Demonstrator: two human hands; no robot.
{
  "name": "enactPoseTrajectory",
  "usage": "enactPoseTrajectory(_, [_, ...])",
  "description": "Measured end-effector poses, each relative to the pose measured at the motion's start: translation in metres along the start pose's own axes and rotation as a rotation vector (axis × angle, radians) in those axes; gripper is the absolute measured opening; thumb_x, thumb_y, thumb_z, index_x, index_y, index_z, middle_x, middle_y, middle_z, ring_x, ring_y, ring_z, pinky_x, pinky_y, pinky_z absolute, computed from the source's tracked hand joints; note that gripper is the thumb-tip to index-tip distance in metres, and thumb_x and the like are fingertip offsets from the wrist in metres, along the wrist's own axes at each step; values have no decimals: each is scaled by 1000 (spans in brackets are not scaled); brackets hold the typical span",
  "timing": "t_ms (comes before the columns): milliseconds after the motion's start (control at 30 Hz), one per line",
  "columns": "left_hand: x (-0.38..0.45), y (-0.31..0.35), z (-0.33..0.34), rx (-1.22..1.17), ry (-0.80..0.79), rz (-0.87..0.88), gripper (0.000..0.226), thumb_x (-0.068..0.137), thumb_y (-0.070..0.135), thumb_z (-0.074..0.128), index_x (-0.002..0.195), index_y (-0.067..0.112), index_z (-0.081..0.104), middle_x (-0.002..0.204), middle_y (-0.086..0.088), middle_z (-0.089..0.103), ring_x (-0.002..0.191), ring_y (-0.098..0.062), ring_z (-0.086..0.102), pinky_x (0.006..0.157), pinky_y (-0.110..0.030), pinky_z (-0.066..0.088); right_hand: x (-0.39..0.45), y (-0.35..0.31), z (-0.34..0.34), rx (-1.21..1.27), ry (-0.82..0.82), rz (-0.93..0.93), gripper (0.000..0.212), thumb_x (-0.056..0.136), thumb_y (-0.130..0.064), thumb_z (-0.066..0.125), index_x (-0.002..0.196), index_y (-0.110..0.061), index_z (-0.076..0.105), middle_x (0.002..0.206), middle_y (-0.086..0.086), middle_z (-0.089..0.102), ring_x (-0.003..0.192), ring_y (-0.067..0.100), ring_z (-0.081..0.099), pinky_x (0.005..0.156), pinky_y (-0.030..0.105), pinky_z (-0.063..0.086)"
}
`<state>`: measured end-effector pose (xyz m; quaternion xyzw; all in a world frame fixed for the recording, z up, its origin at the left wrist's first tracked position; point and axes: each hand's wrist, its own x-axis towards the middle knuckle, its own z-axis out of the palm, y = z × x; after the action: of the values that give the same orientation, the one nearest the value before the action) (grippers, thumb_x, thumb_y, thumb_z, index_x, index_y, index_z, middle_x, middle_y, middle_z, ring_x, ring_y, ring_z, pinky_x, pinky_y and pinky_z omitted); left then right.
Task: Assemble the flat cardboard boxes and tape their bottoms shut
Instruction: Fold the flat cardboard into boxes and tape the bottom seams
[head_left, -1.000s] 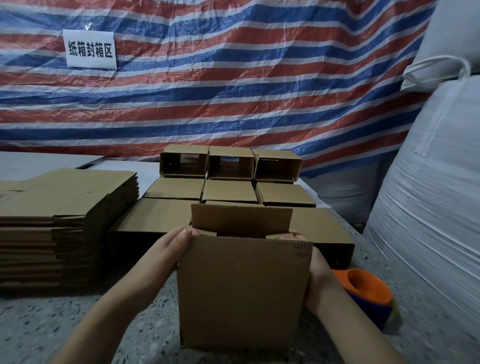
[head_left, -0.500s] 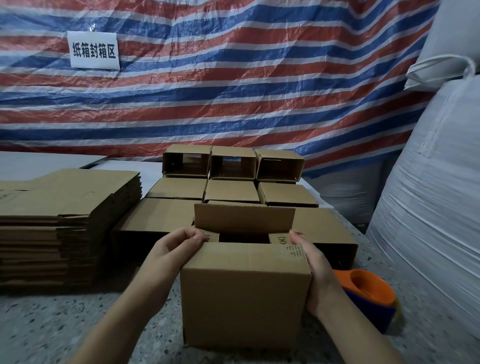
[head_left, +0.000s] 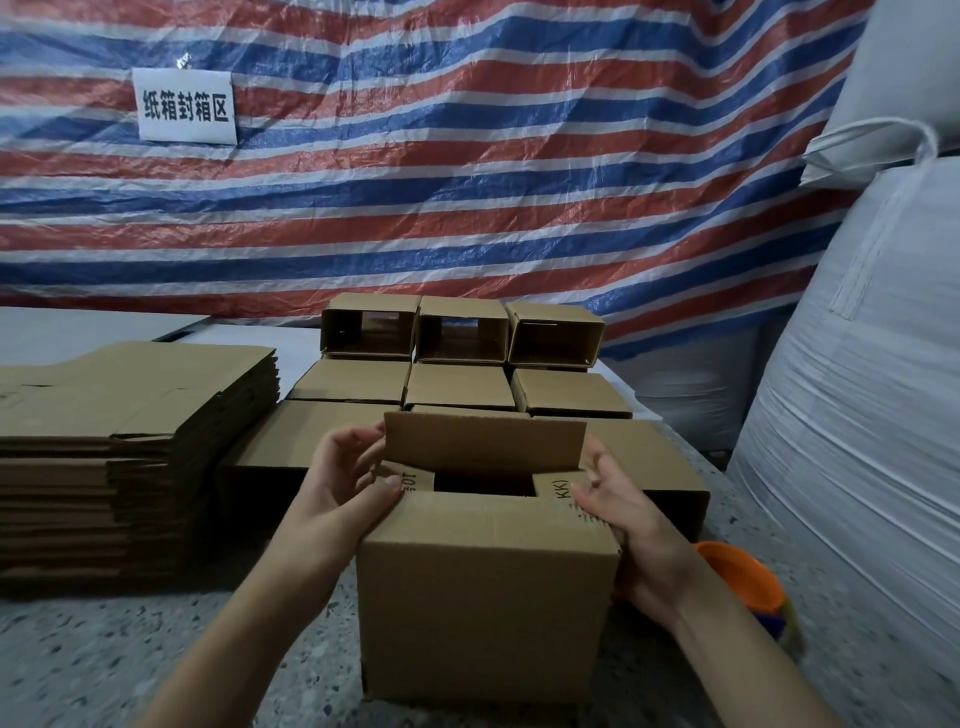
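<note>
Box (head_left: 488, 613) stands on the speckled table (head_left: 104, 665), directly in front of the person, open end up. This end is presumably the bottom, turned up so the flaps can be folded and taped from above.

Flap status: 2 short side flaps already lie inward, printed faces showing. Near long flap (head_left: 493, 512) is folded down over them. Far long flap (head_left: 485, 441) is upright, not yet folded. A dark gap remains open at the centre.

Left hand (head_left: 343, 493): beside the box's upper left corner, thumb pressing the near flap's left end, fingers curled loosely toward the far flap's left edge. Not clenched; grasps nothing fully.

Right hand (head_left: 623, 514): at the upper right corner, palm against the right wall, fingers spread over the right side flap. Open, pressing rather than gripping.

Judgement: the hands bracket the box from both sides to keep it square and pin the folded flaps while the far flap is brought down. Taping comes after.

Tape dispenser (head_left: 743, 587), orange, sits just right of the right wrist, within easy reach.

Flat stack (head_left: 130, 441) lies left of the box. Finished boxes (head_left: 462, 364) sit in rows behind it, out of the way.
</note>
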<state>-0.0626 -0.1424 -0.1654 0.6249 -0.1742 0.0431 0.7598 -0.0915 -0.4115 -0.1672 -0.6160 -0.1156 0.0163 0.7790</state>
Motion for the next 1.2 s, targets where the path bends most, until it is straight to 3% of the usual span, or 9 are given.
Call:
enactPoseTrajectory(200, [0,-1,-6,102,6,77,50,72,22,70,113,49,59,113,15,67,111,-13,63,92,-35,47,1,-1,1,-12,21,-47,45,80,-24,73,125,-27,67,128,11,66,109,30,68,83,35,58])
enactPoseTrajectory(333, [-2,-4,-6,135,-12,61,29,74,27,68,99,41,71,104,9,71,99,-13,68,80,-28,52,1,8,1,-46,119,-97,17,79,-30,75,92,-21,76,134,-3,64,122,19,62,102,46,51])
enactPoseTrajectory(500, [0,-4,-10,195,-81,25,20,77,29,65,91,26,78,107,3,68,101,-7,65,83,-26,45,0,7,5,-167,153,-147,32,70,-50,72,87,-23,76,129,-8,66,128,23,56,114,59,36])
enactPoseTrajectory(667, [2,5,-13,328,-91,55,20,76,33,66,89,26,80,107,6,68,105,-3,62,91,-25,44,3,9,2,-247,164,-166,17,81,-34,64,84,-21,74,123,-6,68,123,20,59,112,59,38])
enactPoseTrajectory(800, [8,26,-11,582,-147,59,15,79,39,66,83,32,78,103,20,67,100,6,59,73,-7,48,4,8,3,-260,174,-172,13,79,-28,62,78,-22,74,117,-4,70,118,16,61,110,52,41])
enactPoseTrajectory(900, [15,43,1,959,-189,103,13,89,46,58,93,40,69,101,23,62,95,6,56,70,-6,44,5,7,3,-278,185,-177,14,79,-27,61,77,-23,74,115,-4,71,115,11,62,105,43,45])
enactPoseTrajectory(1000, [19,55,29,1185,-271,206,50,87,66,35,123,41,58,127,23,53,114,6,45,97,-18,37,7,7,2,-262,176,-168,14,79,-27,61,78,-21,74,114,-4,71,112,10,64,95,34,46])
enactPoseTrajectory(1067, [23,57,49,1257,-370,236,73,83,75,18,142,40,42,147,19,40,137,-2,30,114,-29,21,8,8,1,-230,161,-155,14,79,-27,62,80,-20,74,115,-2,70,110,14,65,90,33,49])
enactPoseTrajectory(1200, [25,40,68,1432,-627,208,89,76,84,-2,154,41,7,163,13,5,148,-5,-2,116,-34,-6,7,9,-1,-195,135,-149,15,82,-28,60,81,-21,74,112,-1,69,106,22,66,86,36,56])
